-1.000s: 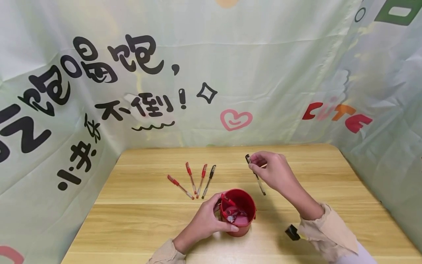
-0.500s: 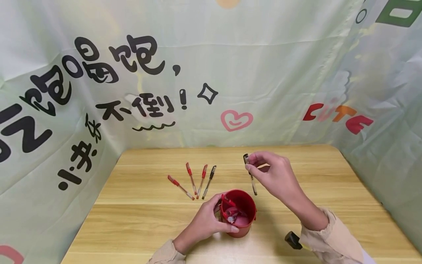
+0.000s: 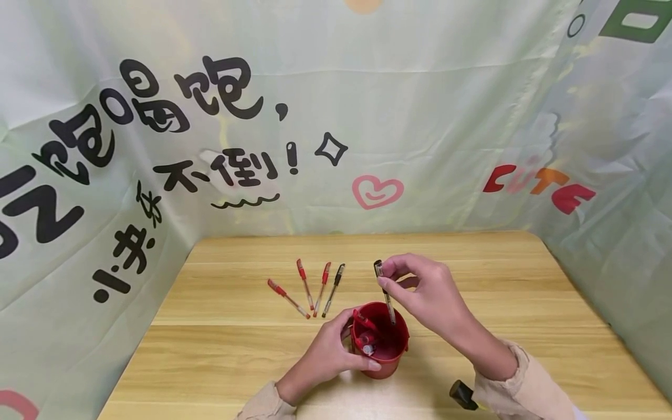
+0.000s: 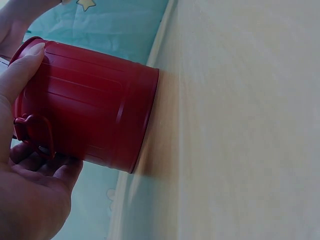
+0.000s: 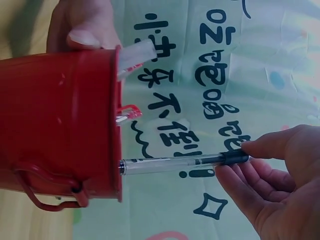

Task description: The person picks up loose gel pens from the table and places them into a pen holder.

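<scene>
A red metal bucket (image 3: 385, 368) with small side handles stands upright on the table. My left hand (image 3: 328, 353) grips it from the left, thumb on the near wall and fingers round the far side. Inside lie red pens (image 3: 363, 319); how many is unclear. Pinched between thumb and fingers of my right hand (image 3: 427, 291) is a black gel pen (image 5: 175, 164), held near its black cap. It points down over the bucket's mouth in the head view. In the right wrist view its lower end is at the bucket's rim.
Left of and behind the bucket, several pens lie on the wooden table (image 3: 210, 361): red pens (image 3: 287, 298) and a black pen (image 3: 333, 290). A small black block (image 3: 463, 395) shows by the right sleeve. Printed cloth (image 3: 451, 116) surrounds the table's back and sides.
My right hand has carried the black gel pen leftward and then down, from right of the bucket to over its mouth. The left hand and the bucket have stayed in place.
</scene>
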Available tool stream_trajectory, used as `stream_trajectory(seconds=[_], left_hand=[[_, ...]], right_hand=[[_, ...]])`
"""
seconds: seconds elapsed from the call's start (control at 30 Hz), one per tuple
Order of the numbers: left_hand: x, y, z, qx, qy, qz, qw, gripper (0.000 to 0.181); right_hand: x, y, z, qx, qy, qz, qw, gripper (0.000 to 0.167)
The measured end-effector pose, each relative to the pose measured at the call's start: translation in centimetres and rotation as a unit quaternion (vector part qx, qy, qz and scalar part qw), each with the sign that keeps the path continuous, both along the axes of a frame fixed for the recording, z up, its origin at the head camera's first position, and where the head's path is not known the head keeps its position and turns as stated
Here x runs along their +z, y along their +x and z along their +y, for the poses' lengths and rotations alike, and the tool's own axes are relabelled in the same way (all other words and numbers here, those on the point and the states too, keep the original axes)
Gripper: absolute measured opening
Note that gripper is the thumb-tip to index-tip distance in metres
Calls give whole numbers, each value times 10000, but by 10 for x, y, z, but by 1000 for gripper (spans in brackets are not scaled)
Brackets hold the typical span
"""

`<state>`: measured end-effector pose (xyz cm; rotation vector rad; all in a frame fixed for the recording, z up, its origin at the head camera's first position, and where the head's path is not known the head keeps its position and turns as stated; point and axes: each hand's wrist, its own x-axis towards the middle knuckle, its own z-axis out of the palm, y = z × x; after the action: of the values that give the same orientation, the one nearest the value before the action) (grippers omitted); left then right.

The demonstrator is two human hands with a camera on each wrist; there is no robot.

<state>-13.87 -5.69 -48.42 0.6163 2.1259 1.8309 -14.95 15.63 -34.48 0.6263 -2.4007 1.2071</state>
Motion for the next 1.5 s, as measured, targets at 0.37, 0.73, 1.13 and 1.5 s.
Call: stream_trajectory(seconds=[0.37, 0.73, 1.13, 1.5], left_hand=[[-1, 0, -1, -23, -102, 173, 9998, 86], [1, 0, -1, -61, -60, 292, 9995, 88], [1, 0, -2, -36, -132, 301, 9995, 88], [-2, 0, -2, 17, -222, 151, 9996, 88]], right_hand=[[-19, 1, -8, 308, 59, -320, 9990, 18], [-40, 2, -11, 315, 258, -684, 9968, 17], [-53, 3, -17, 435, 773, -986, 9912, 16], [-58, 3, -23, 174, 1315, -805, 9879, 17]])
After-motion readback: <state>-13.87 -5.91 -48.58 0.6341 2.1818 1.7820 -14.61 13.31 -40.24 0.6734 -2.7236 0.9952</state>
